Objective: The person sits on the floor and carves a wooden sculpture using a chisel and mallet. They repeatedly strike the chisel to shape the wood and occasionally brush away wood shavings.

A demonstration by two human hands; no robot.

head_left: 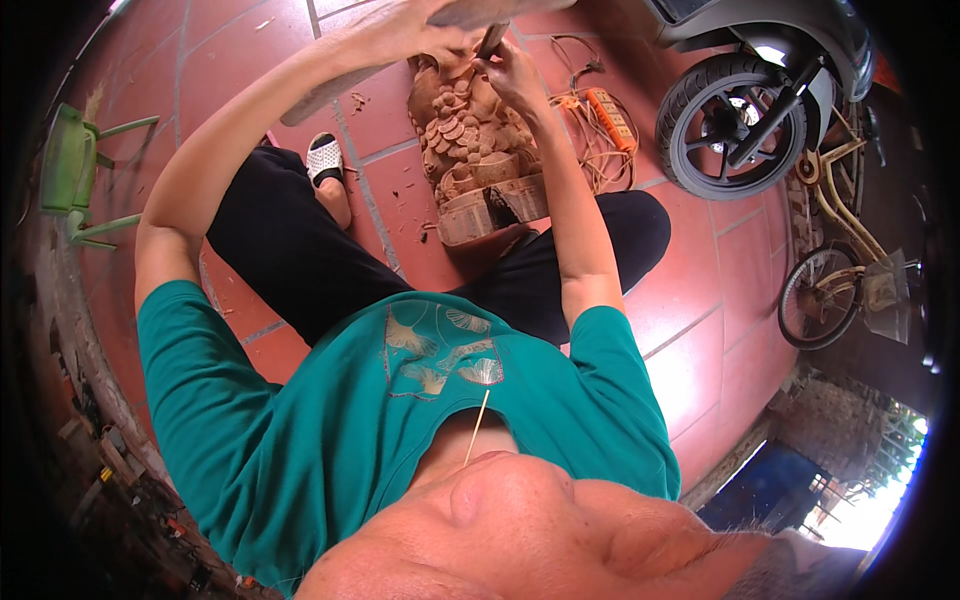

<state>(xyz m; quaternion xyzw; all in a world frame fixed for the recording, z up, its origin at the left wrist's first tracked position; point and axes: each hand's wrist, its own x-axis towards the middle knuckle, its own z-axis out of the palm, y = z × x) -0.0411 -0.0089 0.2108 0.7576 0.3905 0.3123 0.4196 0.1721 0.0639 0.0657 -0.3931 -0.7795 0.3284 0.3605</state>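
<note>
A brown wood carving [465,135] with dense rounded relief stands on the tiles between my bent legs. Above its far end, my left hand [440,36] is closed around a long greyish-brown wooden club [335,95], which passes behind my forearm and out toward the top edge. Close beside it on the right, my right hand [515,78] grips a chisel [492,40] whose dark upper end sticks up from the fingers. The chisel's lower end is hidden by my hands, so I cannot tell whether it touches the wood.
An orange power strip [611,120] with tangled cords lies right of the carving. Further right stand a motorbike's front wheel [730,125] and a bicycle [825,290]. A green plastic stool [75,165] is at the left. Wood chips [358,102] dot the red tiles.
</note>
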